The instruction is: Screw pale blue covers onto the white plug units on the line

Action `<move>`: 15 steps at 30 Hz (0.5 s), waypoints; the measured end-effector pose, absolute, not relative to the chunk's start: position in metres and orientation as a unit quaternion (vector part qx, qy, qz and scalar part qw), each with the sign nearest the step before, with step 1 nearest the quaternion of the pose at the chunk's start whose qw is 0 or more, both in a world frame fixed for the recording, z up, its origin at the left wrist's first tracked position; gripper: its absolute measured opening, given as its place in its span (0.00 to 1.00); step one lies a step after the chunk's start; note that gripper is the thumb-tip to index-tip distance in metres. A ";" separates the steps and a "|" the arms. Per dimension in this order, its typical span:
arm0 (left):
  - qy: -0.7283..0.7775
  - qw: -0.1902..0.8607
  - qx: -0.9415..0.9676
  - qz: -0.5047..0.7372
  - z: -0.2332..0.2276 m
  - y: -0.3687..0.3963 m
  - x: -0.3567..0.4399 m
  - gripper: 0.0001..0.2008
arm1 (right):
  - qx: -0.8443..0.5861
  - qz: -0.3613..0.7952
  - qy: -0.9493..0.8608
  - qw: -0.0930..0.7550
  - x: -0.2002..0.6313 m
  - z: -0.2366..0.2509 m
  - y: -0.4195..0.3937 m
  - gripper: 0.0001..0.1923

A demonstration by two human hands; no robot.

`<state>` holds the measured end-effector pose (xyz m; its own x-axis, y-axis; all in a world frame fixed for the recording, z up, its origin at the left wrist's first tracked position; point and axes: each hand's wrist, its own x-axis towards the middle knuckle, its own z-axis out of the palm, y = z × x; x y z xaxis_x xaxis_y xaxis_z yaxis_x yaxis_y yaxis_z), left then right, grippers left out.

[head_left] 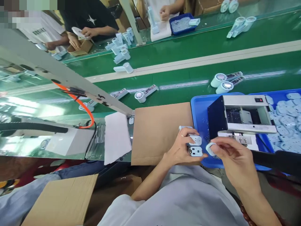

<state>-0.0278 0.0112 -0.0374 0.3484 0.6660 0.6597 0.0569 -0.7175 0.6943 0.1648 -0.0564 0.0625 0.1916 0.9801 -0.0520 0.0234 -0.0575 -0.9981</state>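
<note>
My left hand (pixel 180 146) is closed around a pair of pale blue plastic housings, their ends turned toward my right side. One housing (pixel 195 140) has a light cap over its end. On the lower housing (pixel 196 152) the end shows dark square openings. Between the thumb and fingers of my right hand (pixel 231 153) is a small pale blue end cap (pixel 211 148), held just right of the housings and apart from them. A metal-cased machine (pixel 246 127) with a red switch stands beyond my right hand.
Blue trays (pixel 199 108) lie under the machine and at right, one heaped with pale caps (pixel 288 119). Cardboard (pixel 162 131) covers the bench at left. Handheld fan bodies (pixel 140 96) lie on the green conveyor (pixel 178 75). A slanting metal post (pixel 77 78) rises left; co-workers sit opposite.
</note>
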 end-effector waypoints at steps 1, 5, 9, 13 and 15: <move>0.233 0.293 0.767 0.522 -0.037 0.012 -0.028 0.45 | -0.567 0.452 -0.461 0.512 0.165 0.066 -0.055 0.12; 0.205 0.275 0.779 0.525 -0.033 0.015 -0.025 0.49 | -0.545 0.435 -0.551 0.458 0.163 0.083 -0.045 0.06; 0.219 0.254 0.786 0.519 -0.030 0.015 -0.021 0.46 | -0.524 0.448 -0.578 0.436 0.160 0.084 -0.038 0.08; 0.228 0.255 0.781 0.522 -0.029 0.011 -0.018 0.39 | -0.518 0.469 -0.538 0.471 0.146 0.066 -0.050 0.27; 0.227 0.259 0.777 0.527 -0.030 0.011 -0.015 0.35 | -0.544 0.412 -0.507 0.526 0.136 0.054 -0.063 0.30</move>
